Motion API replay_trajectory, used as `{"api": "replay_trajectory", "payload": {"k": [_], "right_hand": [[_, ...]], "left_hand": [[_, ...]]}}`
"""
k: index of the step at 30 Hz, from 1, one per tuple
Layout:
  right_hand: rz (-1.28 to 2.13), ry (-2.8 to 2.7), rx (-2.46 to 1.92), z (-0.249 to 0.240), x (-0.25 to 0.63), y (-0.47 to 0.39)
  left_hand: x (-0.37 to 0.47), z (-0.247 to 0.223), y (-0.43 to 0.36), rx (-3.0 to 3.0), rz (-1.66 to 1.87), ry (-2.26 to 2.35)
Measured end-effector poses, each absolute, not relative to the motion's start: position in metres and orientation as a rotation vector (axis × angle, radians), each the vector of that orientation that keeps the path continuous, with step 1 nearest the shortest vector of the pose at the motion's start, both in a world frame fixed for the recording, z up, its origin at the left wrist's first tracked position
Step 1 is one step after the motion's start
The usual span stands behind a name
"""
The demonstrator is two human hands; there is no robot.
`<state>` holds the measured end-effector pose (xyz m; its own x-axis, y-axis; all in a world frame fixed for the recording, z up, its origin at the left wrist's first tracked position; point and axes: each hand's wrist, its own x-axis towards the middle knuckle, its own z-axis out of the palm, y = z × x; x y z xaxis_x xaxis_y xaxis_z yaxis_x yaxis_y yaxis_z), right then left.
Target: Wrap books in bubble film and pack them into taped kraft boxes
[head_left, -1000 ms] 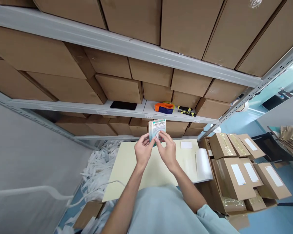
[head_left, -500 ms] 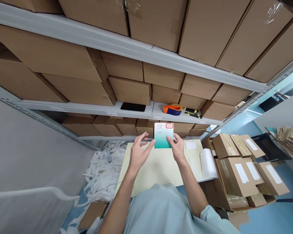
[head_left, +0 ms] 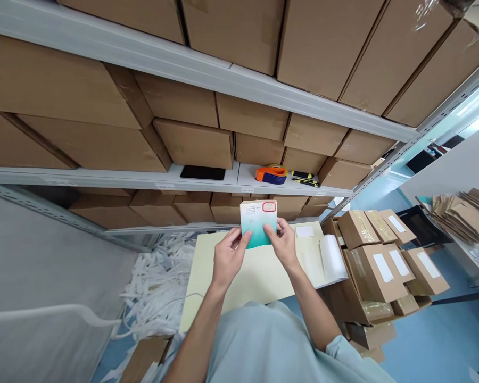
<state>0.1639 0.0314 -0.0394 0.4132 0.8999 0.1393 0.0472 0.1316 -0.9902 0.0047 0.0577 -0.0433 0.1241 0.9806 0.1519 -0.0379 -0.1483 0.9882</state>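
Observation:
A flat square printed piece (head_left: 258,226), fading from white at the top to teal below, is held up in front of me. Small lines of text and a red-outlined mark show on its upper part; whether it is a card, booklet or thin box I cannot tell. My left hand (head_left: 230,254) grips its lower left side, thumb on the front. On the right side, my right hand (head_left: 283,244) pinches it the same way. Both sets of fingers are partly hidden behind it. Below lies a pale yellow table (head_left: 255,279).
On the shelf (head_left: 239,183) are a black phone (head_left: 203,172), an orange-and-blue tape dispenser (head_left: 271,174) and yellow-black cutters (head_left: 305,182). A white label (head_left: 304,231) and a white roll (head_left: 332,258) lie on the table. Cartons (head_left: 379,268) stand right; white paper strips (head_left: 159,276) heap left.
My left hand has closed on the left side of the printed piece, where it was open beside it before. The view has shifted, and my right hand keeps its hold.

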Motion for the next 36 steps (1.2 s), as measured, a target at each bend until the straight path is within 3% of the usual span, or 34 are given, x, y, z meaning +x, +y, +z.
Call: {"api": "replay_trajectory", "payload": {"k": [5, 11, 16, 20, 26, 33, 36], "right_hand": [[0.471, -1.017, -1.41, -0.023, 0.158, 0.014], [0.697, -1.019, -1.37, -0.023, 0.139, 0.008], [0.752, -0.83, -1.288, -0.023, 0.159, 0.025], [0.99, -0.84, -1.112, -0.014, 0.181, 0.028], [1.205, -0.895, -1.022, -0.005, 0.186, 0.024], [1.179, -0.953, -1.091, -0.019, 0.192, 0.03], [0.989, -0.967, -1.185, -0.026, 0.192, 0.029]], "left_hand": [[0.013, -0.039, 0.058, 1.468, 1.427, 1.216], [0.041, -0.04, 0.044, 1.735, 1.575, 1.217], [0.04, -0.037, 0.043, 1.822, 1.45, 1.049], [0.014, -0.026, 0.064, 1.602, 1.407, 1.158], [0.003, -0.018, 0.076, 1.194, 1.005, 0.945], [0.014, -0.029, 0.061, 1.128, 1.073, 1.009], [0.018, -0.037, 0.059, 1.165, 1.168, 1.081]]}}
